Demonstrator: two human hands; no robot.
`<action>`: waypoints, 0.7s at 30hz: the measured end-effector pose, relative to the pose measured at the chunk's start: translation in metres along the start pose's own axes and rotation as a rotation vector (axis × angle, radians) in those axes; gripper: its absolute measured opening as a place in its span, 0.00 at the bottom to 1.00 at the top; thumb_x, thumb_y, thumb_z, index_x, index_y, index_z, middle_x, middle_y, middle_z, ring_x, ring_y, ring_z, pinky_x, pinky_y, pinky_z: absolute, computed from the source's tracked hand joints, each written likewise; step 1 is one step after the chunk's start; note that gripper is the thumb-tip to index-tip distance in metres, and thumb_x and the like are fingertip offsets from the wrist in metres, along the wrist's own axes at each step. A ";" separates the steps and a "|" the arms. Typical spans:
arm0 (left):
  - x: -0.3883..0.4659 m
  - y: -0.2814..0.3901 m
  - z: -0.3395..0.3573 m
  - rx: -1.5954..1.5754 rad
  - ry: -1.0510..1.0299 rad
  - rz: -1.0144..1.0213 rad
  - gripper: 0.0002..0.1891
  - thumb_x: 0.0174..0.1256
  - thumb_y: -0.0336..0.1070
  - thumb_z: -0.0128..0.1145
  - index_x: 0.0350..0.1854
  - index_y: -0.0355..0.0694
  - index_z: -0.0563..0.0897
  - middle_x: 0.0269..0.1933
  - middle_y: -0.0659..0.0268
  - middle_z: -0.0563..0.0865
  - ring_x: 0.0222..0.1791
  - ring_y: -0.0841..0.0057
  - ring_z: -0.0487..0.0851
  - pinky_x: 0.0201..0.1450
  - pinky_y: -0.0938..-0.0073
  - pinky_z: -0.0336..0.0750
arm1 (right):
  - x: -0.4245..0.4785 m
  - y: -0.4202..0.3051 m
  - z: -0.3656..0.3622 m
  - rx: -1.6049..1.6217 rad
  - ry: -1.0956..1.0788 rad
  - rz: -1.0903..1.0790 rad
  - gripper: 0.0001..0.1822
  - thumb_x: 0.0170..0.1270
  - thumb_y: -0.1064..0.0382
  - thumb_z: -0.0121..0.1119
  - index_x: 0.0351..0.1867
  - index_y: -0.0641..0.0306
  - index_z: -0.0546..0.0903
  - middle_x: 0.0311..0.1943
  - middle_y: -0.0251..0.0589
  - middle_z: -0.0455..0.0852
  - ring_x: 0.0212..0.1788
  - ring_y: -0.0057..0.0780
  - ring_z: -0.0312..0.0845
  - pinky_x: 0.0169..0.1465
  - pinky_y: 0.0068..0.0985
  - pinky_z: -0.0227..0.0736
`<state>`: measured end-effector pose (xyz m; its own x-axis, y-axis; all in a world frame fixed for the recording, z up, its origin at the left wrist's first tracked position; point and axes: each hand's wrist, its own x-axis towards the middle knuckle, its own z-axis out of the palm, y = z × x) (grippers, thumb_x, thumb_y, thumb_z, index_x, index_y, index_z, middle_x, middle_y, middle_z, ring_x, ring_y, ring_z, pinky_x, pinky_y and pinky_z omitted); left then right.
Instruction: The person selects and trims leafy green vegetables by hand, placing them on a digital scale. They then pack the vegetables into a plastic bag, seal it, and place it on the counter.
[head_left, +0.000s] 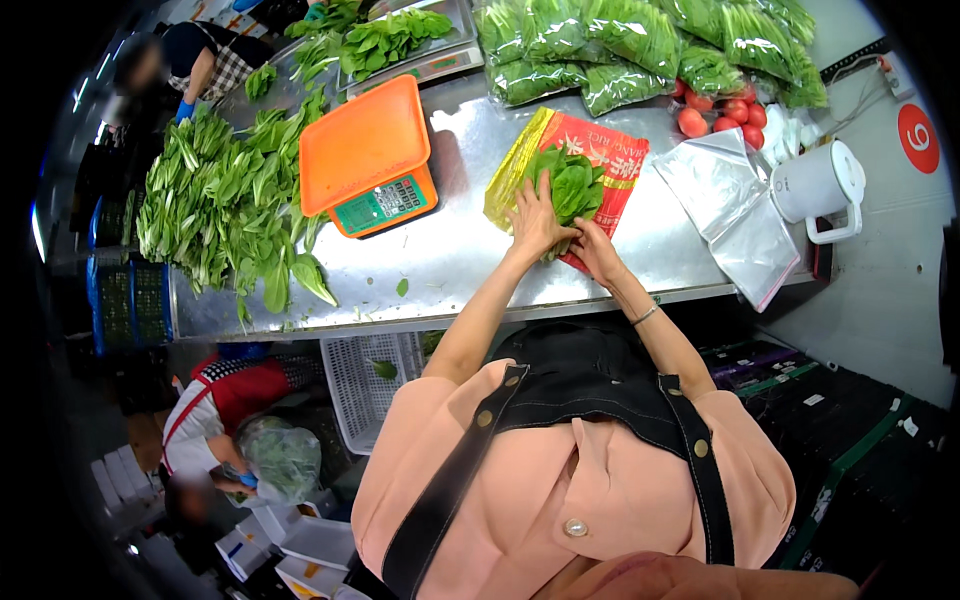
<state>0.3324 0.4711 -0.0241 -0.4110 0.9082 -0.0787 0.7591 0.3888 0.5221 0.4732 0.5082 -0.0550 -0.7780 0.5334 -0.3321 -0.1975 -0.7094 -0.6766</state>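
Note:
A bunch of leafy greens (576, 184) lies on a red and yellow rice bag (628, 161) on the metal table. My left hand (536, 221) rests on the bunch with its fingers spread over the leaves. At the stem end, my right hand (594, 247) touches the bunch, its fingertips close to my left thumb; the stems are mostly hidden by both hands. Left of the bag stands an orange digital scale (364, 150) with a bare tray. Beyond it is a large heap of loose greens (232, 195).
Bagged greens (622, 37) are stacked at the back, beside tomatoes (735, 112). Clear plastic bags (731, 202) and a white jug (814, 184) lie to the right. A white crate (360, 390) stands below the table edge. Two people work at the left; another scale (442, 64) is behind.

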 end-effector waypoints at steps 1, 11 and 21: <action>-0.001 0.001 0.001 -0.004 0.020 -0.012 0.63 0.29 0.51 0.76 0.70 0.45 0.46 0.66 0.42 0.55 0.65 0.40 0.56 0.56 0.28 0.54 | -0.010 -0.014 0.014 -0.059 -0.005 0.014 0.20 0.66 0.59 0.49 0.58 0.61 0.68 0.52 0.36 0.75 0.51 0.26 0.71 0.57 0.31 0.62; -0.003 -0.004 0.013 0.011 0.049 -0.021 0.62 0.31 0.47 0.75 0.70 0.44 0.46 0.66 0.47 0.60 0.63 0.46 0.62 0.59 0.33 0.55 | -0.039 -0.077 -0.044 -2.093 -0.242 -0.827 0.28 0.45 0.69 0.59 0.53 0.63 0.72 0.55 0.52 0.70 0.62 0.45 0.62 0.67 0.47 0.47; 0.048 -0.043 -0.015 -0.380 -0.219 0.206 0.59 0.32 0.43 0.73 0.70 0.45 0.47 0.60 0.52 0.70 0.62 0.57 0.67 0.63 0.59 0.63 | 0.016 -0.110 0.018 -1.854 -0.478 -1.403 0.13 0.51 0.66 0.53 0.39 0.58 0.80 0.40 0.32 0.79 0.46 0.30 0.71 0.51 0.32 0.60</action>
<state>0.2727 0.4957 -0.0374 -0.1249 0.9874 -0.0967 0.5590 0.1505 0.8154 0.4717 0.5866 0.0263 -0.7857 -0.1547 0.5990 -0.1995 0.9799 -0.0086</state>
